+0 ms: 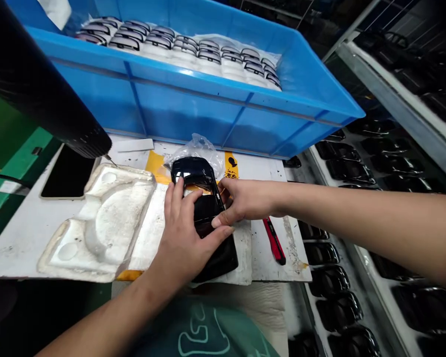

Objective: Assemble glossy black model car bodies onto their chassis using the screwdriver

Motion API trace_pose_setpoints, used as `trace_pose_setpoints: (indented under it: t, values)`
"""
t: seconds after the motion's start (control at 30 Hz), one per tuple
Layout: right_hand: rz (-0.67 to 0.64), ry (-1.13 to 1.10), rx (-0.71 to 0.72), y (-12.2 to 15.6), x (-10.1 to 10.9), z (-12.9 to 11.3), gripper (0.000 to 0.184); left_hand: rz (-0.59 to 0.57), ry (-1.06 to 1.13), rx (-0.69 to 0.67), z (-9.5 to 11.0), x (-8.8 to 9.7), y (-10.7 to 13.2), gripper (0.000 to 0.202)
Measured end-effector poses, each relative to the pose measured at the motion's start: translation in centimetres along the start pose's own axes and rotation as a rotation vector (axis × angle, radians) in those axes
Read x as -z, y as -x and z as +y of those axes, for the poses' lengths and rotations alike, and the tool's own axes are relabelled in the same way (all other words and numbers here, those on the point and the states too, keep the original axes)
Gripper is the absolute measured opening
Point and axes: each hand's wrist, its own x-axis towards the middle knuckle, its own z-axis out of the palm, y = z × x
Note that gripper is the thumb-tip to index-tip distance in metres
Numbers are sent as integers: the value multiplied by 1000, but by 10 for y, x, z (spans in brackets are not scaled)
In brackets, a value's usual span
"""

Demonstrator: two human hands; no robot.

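Observation:
A glossy black plastic casing [217, 255] with an opening across its middle lies tilted on a white foam pad [244, 248]. My left hand [186, 230] rests over the casing, its fingers along the left edge and its thumb stretched across toward the right side. At the right edge my right hand [238, 201] grips the same casing between thumb and fingers. Both hands hide part of the casing's middle. Behind its top end sits a crumpled clear plastic bag [198, 148].
A blue bin [186, 106] holding rows of dark-rimmed parts [208, 52] stands behind. To the left are a carved foam block [115, 213], a phone [69, 171] and a black tool with a thin tip [92, 141]. A red cutter [274, 240] lies right, beside racks of black casings [329, 280].

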Motion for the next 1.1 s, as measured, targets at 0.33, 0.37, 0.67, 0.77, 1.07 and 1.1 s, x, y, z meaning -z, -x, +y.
trace_pose_setpoints:
  t: [0.33, 0.37, 0.67, 0.77, 1.07, 1.1]
  values:
    - [-41, 126, 134, -21, 5, 21, 56, 28, -3, -45, -1, 1, 6, 60]
    - [-17, 173, 181, -25, 5, 26, 55, 33, 2, -47, 0, 0, 5, 59]
    - [66, 145, 233, -25, -2, 30, 57, 15, 20, -66, 1, 2, 3, 57]
    - [9, 131, 75, -16, 0, 18, 56, 28, 24, -19, 1, 2, 2, 55]
    - [-32, 105, -36, -7, 2, -4, 58, 39, 59, -5, 0, 2, 2, 52]
    - [-25, 178, -59, -7, 2, -6, 59, 33, 61, 0, 0, 2, 3, 53]
